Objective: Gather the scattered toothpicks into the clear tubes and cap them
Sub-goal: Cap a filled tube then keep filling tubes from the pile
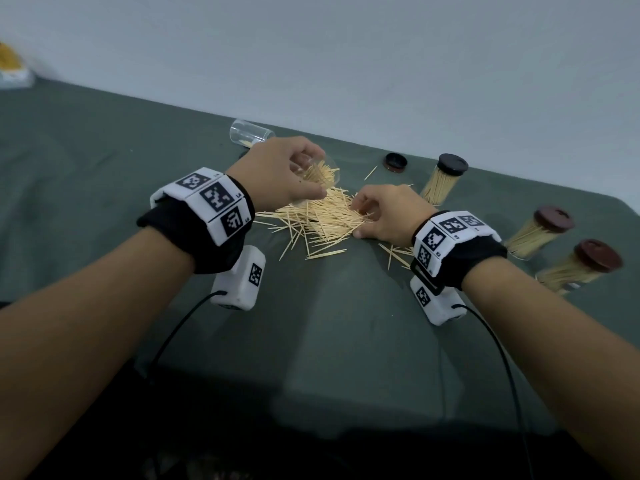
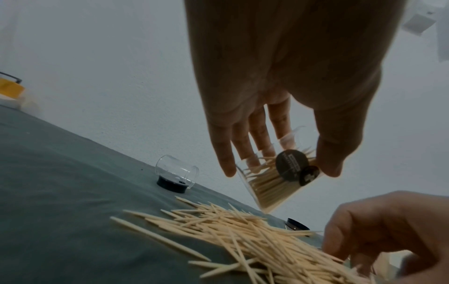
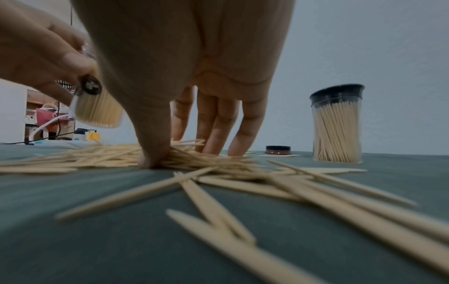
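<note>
Bare desk [image 1: 329,341] lies near me; three capped tubes [image 1: 445,183] crowd my right, an empty tube [image 1: 249,133] far left.

Pale wood, clear plastic and matt cloth.

The loose, pale, pointed wooden toothpicks [image 1: 322,220] look dry and unvarnished, lying on a dull grey-green cloth table cover [image 1: 104,140] with soft creases. The clear, glossy plastic tube [image 2: 269,184] gripped in the left hand [image 1: 277,174] shows its toothpicks through the wall and bears round dark stickers. The empty clear tube [image 1: 249,133] on its side glints. The capped tube [image 3: 336,124] has a smooth black plastic lid; the loose dark brown cap [image 1: 396,162] looks shiny. The wristbands [image 1: 204,206] are black fabric with white, matt printed panels.
</note>
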`<act>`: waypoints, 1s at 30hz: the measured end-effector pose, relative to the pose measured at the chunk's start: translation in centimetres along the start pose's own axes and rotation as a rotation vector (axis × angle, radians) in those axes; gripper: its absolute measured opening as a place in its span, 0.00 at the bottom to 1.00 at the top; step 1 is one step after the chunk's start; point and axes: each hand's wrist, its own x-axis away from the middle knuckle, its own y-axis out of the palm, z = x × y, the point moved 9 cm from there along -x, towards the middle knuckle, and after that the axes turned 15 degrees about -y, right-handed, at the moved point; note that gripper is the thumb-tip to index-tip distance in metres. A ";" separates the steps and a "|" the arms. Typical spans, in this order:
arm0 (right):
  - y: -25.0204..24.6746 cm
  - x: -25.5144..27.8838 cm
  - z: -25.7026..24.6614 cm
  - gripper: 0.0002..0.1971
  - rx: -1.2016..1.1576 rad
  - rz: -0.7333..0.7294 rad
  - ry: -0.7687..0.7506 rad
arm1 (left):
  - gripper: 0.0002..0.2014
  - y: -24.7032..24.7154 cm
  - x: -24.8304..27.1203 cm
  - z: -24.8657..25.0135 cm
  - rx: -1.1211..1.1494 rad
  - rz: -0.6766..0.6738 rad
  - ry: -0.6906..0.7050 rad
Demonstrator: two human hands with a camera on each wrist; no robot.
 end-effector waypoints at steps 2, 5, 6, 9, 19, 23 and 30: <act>0.0 -0.2 -0.2 0.23 0.038 -0.018 -0.015 | 0.28 0.0 0.0 0.1 -0.010 0.002 0.001; -0.3 -0.5 -0.8 0.23 0.121 -0.014 -0.043 | 0.29 0.0 0.1 -0.1 -0.016 0.001 -0.006; -0.4 -0.5 -0.9 0.22 0.124 -0.005 -0.046 | 0.29 0.0 0.1 -0.1 -0.018 0.000 -0.007; -0.6 -0.3 -0.9 0.16 0.103 0.019 -0.057 | 0.29 0.1 0.0 -0.2 -0.024 0.001 -0.009; -1.5 0.7 0.8 0.12 -0.026 0.080 0.037 | 0.29 0.0 -0.1 -0.3 -0.066 0.015 -0.005; -2.4 1.2 1.0 0.12 -0.032 0.107 0.056 | 0.28 -0.2 -0.2 -0.5 -0.088 0.039 -0.007; -5.0 1.5 0.5 0.10 -0.039 0.164 0.031 | 0.27 -0.4 -0.5 -0.8 -0.151 0.094 -0.004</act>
